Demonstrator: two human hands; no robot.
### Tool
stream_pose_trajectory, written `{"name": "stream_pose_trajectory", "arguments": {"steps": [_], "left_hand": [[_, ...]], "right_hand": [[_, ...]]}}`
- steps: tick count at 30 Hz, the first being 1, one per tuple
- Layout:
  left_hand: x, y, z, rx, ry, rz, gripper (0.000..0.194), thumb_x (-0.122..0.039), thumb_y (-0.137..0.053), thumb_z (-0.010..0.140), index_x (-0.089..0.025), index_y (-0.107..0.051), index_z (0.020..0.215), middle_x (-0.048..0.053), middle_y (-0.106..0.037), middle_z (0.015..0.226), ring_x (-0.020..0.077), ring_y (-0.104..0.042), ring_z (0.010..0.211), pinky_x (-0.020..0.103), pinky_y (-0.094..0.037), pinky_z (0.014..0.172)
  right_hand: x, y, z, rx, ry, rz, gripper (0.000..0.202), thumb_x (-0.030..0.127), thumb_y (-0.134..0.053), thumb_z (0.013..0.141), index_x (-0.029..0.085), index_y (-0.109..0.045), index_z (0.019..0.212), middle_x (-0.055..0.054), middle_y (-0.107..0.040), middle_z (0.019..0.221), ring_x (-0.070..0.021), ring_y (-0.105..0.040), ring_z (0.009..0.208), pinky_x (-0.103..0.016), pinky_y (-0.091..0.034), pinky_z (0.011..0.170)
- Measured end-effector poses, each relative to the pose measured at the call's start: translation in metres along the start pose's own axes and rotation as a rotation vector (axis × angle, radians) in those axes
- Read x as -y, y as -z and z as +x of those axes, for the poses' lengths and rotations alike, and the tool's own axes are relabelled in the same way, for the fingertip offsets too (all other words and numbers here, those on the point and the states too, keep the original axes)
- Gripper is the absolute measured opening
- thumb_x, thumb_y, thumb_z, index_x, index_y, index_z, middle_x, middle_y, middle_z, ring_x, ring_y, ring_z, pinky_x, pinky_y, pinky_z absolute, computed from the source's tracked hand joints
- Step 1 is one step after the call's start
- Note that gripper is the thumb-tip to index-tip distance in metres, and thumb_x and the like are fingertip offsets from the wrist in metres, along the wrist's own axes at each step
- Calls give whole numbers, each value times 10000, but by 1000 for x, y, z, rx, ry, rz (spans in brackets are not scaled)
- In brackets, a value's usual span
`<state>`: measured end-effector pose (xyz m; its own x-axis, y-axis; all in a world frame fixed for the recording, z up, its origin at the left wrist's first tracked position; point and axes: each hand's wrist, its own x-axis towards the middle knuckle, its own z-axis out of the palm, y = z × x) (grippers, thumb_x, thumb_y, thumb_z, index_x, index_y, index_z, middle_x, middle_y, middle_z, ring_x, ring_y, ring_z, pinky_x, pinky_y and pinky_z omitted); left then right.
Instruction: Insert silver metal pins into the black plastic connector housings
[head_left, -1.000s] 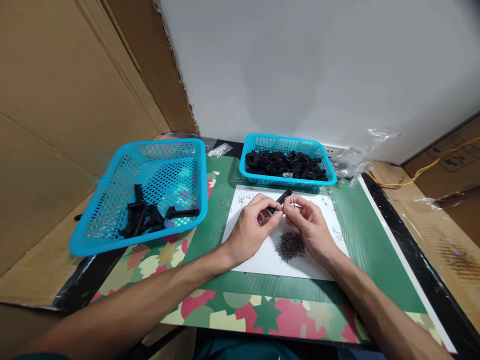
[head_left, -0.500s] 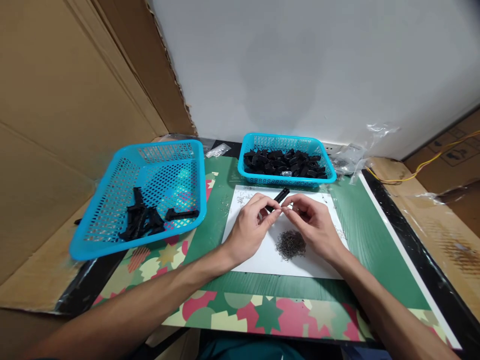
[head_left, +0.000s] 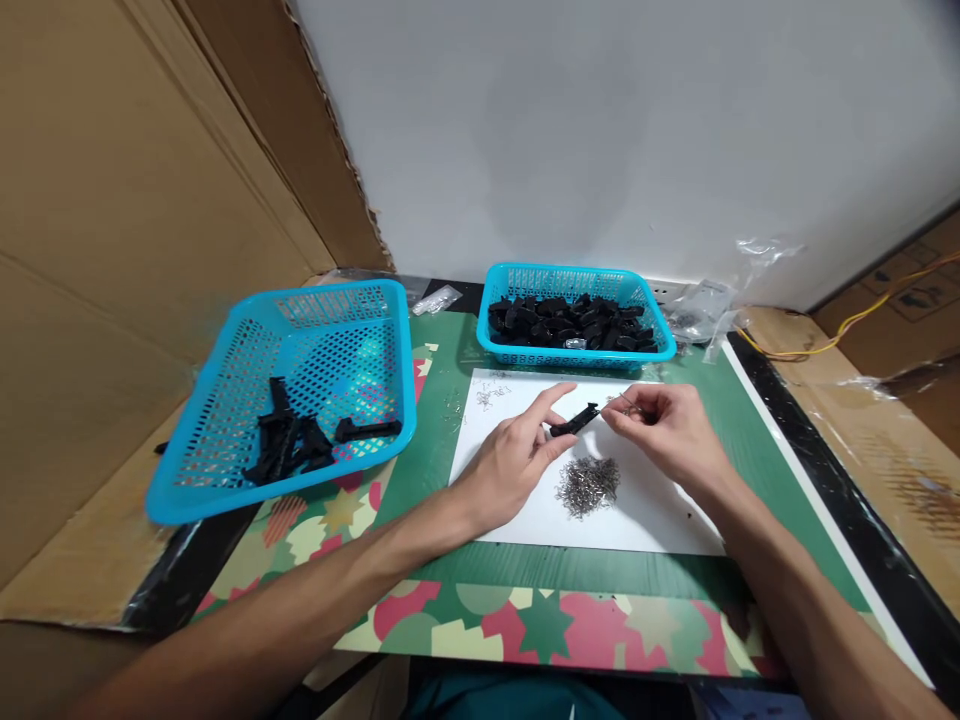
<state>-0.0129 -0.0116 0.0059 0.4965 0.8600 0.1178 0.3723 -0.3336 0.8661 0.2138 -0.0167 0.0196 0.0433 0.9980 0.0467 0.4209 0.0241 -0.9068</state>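
My left hand grips a narrow black plastic part between thumb and fingers, its far end tilted up to the right. At that far end is my right hand, thumb and forefinger pinched together. Thin metal pieces stick out from the right fingers; their exact shape is too small to make out. Below both hands, a pile of small metal pieces lies on a white sheet. More small metal bits are scattered at the sheet's upper left corner.
A blue basket on the left holds several black parts. Behind the sheet, a second blue basket is full of black pieces. Clear plastic bags lie by the wall. Cardboard stands at the left.
My hands have moved apart, the right one shifting to the right. The black part has turned in my left hand and now points toward the right fingertips.
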Motion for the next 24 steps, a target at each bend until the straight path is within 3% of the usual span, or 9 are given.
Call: {"name": "stream_pose_trajectory", "arguments": {"steps": [2,6,11,16,24], "left_hand": [[1,-1,0,7,32,8,518,-381,-671,1005,-230,-581,1493,73,-775,1126,214,-715,870,349,-567,798],[2,-1,1,16,-43,10,304,-393,-700,991,-203,-788,1211,86,-808,1146,242,-746,939,367,-593,827],[3,0,0,60,-93,20,216,-306,-733,972,-221,-828,1146,73,-828,1090,234,-763,915,363,-606,825],[4,-2,-2,77,-132,61,161,-231,-761,945,-248,-853,1076,56,-833,1028,208,-757,847,355,-602,824],[5,-2,0,69,-161,81,188,-302,-725,978,-252,-843,1115,64,-828,973,224,-753,863,368,-601,814]], "right_hand": [[-4,5,3,56,-50,-27,230,381,-727,755,158,-703,702,19,-505,560,-107,-363,522,-267,-252,499],[-7,9,4,187,-99,-85,219,365,-687,749,163,-671,664,22,-491,563,-109,-365,539,-267,-256,507],[-6,6,4,224,-140,-149,188,331,-668,732,159,-680,657,43,-440,530,-105,-344,523,-264,-242,489],[-7,3,3,219,-82,-163,179,303,-657,763,166,-669,649,56,-397,525,-101,-316,526,-268,-232,494],[-6,2,1,207,-61,-219,131,252,-650,756,176,-663,651,40,-471,540,-108,-376,531,-277,-266,507]]}}
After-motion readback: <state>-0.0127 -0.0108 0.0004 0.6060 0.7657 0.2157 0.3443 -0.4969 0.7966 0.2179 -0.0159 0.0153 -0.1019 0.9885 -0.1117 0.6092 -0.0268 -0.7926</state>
